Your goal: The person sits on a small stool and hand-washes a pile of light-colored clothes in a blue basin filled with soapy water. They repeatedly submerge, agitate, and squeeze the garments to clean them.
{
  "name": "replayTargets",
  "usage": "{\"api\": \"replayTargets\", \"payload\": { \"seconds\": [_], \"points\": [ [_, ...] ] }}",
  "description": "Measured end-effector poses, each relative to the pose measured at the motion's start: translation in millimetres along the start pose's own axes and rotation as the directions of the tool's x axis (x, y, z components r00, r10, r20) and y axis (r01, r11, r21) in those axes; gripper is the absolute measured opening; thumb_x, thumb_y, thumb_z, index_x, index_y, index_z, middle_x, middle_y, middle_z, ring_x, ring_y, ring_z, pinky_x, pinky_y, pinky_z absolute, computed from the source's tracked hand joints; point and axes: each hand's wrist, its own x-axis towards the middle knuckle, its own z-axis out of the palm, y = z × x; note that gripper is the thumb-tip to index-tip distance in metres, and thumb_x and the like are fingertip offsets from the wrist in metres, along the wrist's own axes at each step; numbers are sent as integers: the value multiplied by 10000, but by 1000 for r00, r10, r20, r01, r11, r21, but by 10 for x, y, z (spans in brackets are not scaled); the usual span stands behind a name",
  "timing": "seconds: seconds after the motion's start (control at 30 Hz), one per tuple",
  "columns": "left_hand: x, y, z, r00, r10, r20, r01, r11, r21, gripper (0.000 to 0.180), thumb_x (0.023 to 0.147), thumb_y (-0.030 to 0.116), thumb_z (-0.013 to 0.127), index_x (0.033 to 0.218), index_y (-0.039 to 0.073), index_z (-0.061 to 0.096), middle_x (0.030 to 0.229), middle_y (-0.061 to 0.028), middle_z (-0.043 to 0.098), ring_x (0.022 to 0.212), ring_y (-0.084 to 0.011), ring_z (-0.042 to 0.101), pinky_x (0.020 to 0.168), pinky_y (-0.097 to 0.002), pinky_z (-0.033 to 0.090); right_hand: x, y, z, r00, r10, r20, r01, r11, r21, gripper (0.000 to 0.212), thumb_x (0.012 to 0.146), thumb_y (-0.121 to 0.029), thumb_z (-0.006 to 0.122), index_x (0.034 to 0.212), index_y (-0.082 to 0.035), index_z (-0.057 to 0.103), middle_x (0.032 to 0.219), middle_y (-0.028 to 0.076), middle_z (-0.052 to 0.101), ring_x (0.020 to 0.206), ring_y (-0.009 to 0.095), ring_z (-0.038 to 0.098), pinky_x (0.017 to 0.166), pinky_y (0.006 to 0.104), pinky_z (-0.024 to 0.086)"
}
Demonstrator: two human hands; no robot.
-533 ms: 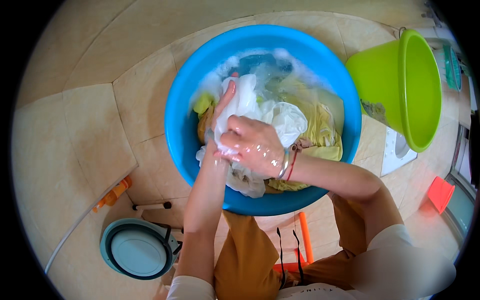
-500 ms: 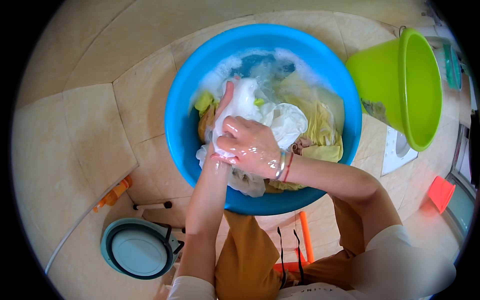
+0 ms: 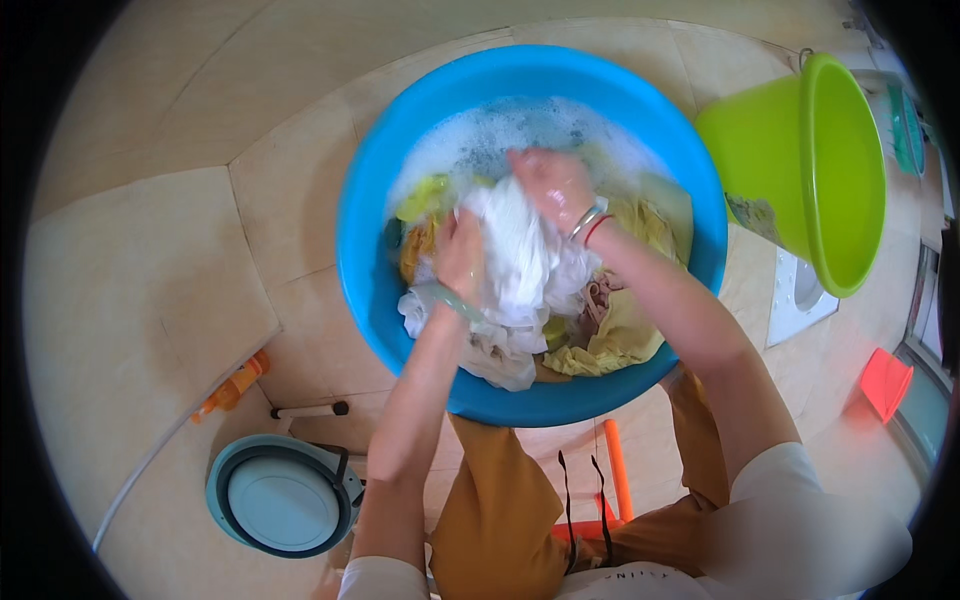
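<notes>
A wet white cloth (image 3: 518,250) is bunched up in a large blue basin (image 3: 357,270), among other laundry and foamy water (image 3: 490,135). My left hand (image 3: 461,258) is closed on the cloth's left edge, a pale green bangle at its wrist. Blurred by motion, my right hand (image 3: 556,190) curls its fingers over the upper right part of the cloth. Right of it lies yellow fabric (image 3: 640,235), and below that some pinkish fabric (image 3: 601,300). Whitish translucent fabric (image 3: 500,360) rests near the basin's front rim, and orange-brown fabric (image 3: 415,250) sits at the left.
A lime green bucket (image 3: 770,150) lies tipped beside the basin on the right, near a white floor fixture (image 3: 800,298). At lower left are a grey-green folding basin (image 3: 283,508) and an orange bottle (image 3: 235,385). An orange-red object (image 3: 885,385) stands far right.
My hands have come apart: the right moved up and right off the left forearm, while the left drew down. The white cloth now spreads between them, and foam covers more of the water.
</notes>
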Motion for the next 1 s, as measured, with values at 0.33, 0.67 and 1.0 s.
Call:
{"api": "replayTargets", "payload": {
  "seconds": [0.33, 0.67, 1.0],
  "points": [
    [902, -452, 132, 988, 121, -98, -104, 981, 165, 548, 853, 93, 616, 1340, 9, 379, 1196, -154, 544, 1118, -238, 512, 944, -320, 431, 168, 322, 56, 953, 85, 292, -24, 978, -208, 447, 876, -337, 544, 1207, -41, 494, 1090, 244, 575, 1022, 388, 569, 843, 470, 477],
    [527, -118, 27, 943, -116, 312, 281, 778, -561, 406, 892, 351, 552, 1156, 43, 564, 1050, -89, 617, 945, -225, 601, 829, -335, 492, -231, -428, -83, 924, -379, -55, 381, 924, 34, 170, 831, -209, 582, 880, -47, 560, 804, 159, 578, 710, 318, 602, 614, 416, 502],
    [375, -83, 116, 775, 8, 632, 475, 652, -590, 417, 936, 450, 511, 1145, 95, 577, 983, -50, 623, 838, -149, 608, 667, -280, 507, -567, -1052, -73, 796, -593, -118, 590, 805, -66, 219, 741, -263, 697, 694, -116, 542, 741, 17, 512, 641, 167, 585, 499, 315, 476]
  ]
}}
